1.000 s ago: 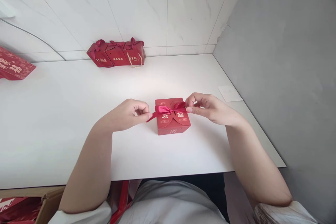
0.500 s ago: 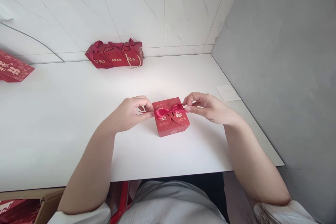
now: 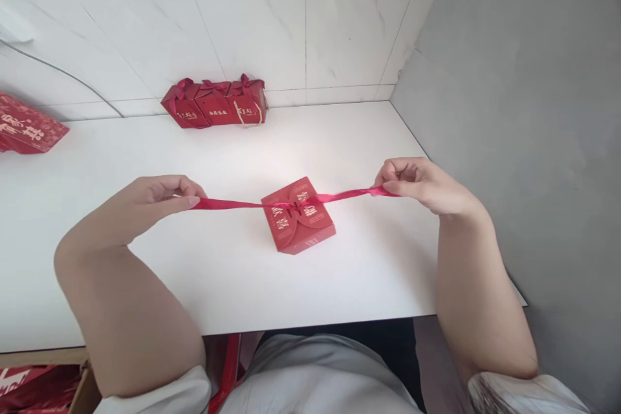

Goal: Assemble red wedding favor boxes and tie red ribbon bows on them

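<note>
A red gift box with gold lettering and curved closing flaps stands on the white table, turned slightly askew. A red satin ribbon passes through slots at the middle of its lid. Off to the left of the box, my left hand pinches one ribbon end between thumb and fingers. On the other side, my right hand pinches the opposite end. Both lengths stretch taut and nearly level, out to either side above the table.
Against the tiled wall stands a row of red boxes with bows and a cord handle. Another red package lies at the table's far left. A cardboard carton with red items sits below the front edge. A grey wall bounds the right.
Both hands have moved apart, the left one farther, drawing the ribbon out straight. The bow loops on the lid are gone. The box has shifted left and turned.
</note>
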The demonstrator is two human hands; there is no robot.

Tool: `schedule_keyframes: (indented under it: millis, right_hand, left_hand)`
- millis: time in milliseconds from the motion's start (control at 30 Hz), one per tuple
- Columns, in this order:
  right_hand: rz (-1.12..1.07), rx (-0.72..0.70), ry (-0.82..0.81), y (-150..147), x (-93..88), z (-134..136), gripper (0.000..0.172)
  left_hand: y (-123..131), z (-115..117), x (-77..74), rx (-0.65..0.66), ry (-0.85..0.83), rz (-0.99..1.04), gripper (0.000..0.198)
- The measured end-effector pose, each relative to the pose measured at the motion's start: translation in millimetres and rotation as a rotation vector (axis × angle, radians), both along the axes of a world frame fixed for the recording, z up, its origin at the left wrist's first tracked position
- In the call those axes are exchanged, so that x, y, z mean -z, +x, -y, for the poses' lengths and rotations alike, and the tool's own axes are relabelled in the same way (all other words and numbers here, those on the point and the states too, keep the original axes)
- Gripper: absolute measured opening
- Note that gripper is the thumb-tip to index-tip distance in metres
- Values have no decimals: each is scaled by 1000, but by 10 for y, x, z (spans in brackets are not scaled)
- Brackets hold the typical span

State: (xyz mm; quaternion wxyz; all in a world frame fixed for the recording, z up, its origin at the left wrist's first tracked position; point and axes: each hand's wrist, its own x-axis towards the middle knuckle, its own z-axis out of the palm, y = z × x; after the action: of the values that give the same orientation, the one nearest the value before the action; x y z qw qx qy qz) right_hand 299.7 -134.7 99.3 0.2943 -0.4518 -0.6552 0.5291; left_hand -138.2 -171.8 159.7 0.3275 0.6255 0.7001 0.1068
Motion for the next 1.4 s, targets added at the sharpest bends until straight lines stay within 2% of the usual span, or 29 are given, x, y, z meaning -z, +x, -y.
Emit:
schedule_keyframes:
  millis: [67,133,267,333,400,500,633,733,867,1033,1233,1400]
  right_hand:
    - [-9,-8,-12,49,4,-14,19]
    - [-9,-54,-34,71,6,-28,14]
    - [81,-205,-139,-14,23,-43,13]
    - [71,-233,-140,-142,55,-29,25]
    - [13,-208,-59,-316,103,4,34]
    - [-45,-152,135,-581,183,77,35]
    - [27,-109,455,-759,235,161,24]
    - [13,-41,532,-750,209,194,17]
    - [-64,31,385,-692,152,211,17]
    - [-222,42,179,-635,147,158,20]
    - [-306,21,121,-541,137,102,19]
    - [-284,24,101,-465,89,125,20]
  left_hand:
    - [-24,-19,32,15,-25,-21,32]
    - [61,-66,83,55,-12,-8,34]
    - [467,-148,198,96,88,52,39]
    - [683,-153,245,152,127,62,41]
    - [847,-140,283,228,169,74,41]
    - [983,-114,328,342,251,87,32]
    - [1041,-100,346,382,283,90,21]
    - [1054,-97,322,374,305,137,22]
    - [1060,-91,303,293,369,183,27]
    - [1044,-99,317,204,247,239,34]
    - [983,-121,262,181,107,356,36]
    - [901,-137,235,216,-133,497,33]
